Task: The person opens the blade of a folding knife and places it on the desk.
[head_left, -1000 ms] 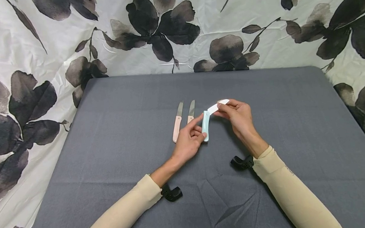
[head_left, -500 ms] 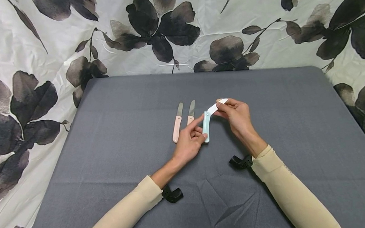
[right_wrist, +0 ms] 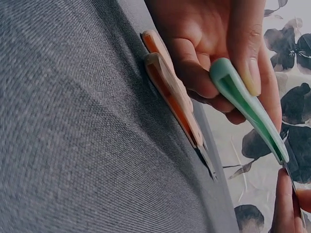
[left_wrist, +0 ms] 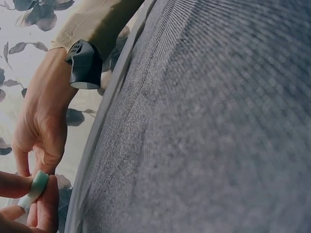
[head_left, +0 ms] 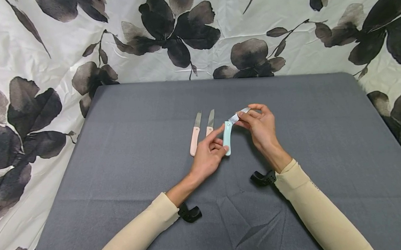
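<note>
A folding knife [head_left: 227, 137] with a mint-green handle is held up near the middle, its silver blade [head_left: 239, 116] swung out at an angle toward the upper right. My left hand [head_left: 206, 156] pinches the handle, thumb near its lower end and index finger near the pivot. My right hand [head_left: 262, 129] pinches the blade between thumb and fingers, covering part of it. In the right wrist view the slotted side of the mint handle [right_wrist: 250, 109] faces the camera, with my right fingertips [right_wrist: 284, 199] on the blade below.
Two pink-handled folding knives lie unfolded side by side on the grey cloth [head_left: 137, 142], left of the mint one: the left knife [head_left: 195, 141] and the right knife [head_left: 210, 119], partly behind my left hand. A floral sheet [head_left: 198, 65] hangs beyond the table's far edge.
My right hand has shifted slightly left, its index finger now raised higher along the blade. The mint knife has moved slightly right with my left fingers still on the handle; the pink knives stay put.
</note>
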A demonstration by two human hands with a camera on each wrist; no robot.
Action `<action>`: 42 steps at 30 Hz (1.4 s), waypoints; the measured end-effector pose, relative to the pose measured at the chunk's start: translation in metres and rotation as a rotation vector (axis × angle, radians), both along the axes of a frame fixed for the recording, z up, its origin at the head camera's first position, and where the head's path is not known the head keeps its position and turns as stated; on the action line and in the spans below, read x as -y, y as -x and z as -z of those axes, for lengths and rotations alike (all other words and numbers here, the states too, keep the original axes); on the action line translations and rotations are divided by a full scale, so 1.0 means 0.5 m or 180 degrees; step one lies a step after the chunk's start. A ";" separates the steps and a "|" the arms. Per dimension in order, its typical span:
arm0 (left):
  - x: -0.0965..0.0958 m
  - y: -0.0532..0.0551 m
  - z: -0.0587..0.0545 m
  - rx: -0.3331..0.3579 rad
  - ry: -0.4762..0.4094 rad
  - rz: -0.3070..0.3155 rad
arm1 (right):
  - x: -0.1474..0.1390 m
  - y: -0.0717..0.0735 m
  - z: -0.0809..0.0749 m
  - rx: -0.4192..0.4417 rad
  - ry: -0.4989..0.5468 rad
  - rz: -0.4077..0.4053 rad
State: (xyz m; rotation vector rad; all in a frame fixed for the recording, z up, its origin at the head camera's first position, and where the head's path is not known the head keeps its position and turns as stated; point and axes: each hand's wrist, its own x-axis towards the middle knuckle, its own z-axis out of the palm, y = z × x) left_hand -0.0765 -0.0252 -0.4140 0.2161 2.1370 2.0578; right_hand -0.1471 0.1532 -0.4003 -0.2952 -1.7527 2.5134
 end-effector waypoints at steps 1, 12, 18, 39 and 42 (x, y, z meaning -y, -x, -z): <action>-0.001 0.000 0.000 0.0008 -0.0006 0.0003 | 0.001 0.000 0.000 -0.0011 0.0001 0.0038; -0.006 0.001 0.003 0.0035 -0.0036 0.0010 | 0.010 0.000 0.004 -0.0181 -0.0032 0.0361; 0.000 -0.002 -0.001 0.0040 -0.0004 0.0031 | 0.014 -0.002 0.000 -0.0194 -0.0183 0.0383; 0.007 -0.020 0.014 0.0032 0.0060 0.0060 | 0.012 -0.006 0.004 -0.0191 -0.0510 0.0121; 0.006 -0.019 0.013 0.0033 0.0082 0.0090 | 0.010 -0.003 0.004 -0.0205 -0.0530 0.0106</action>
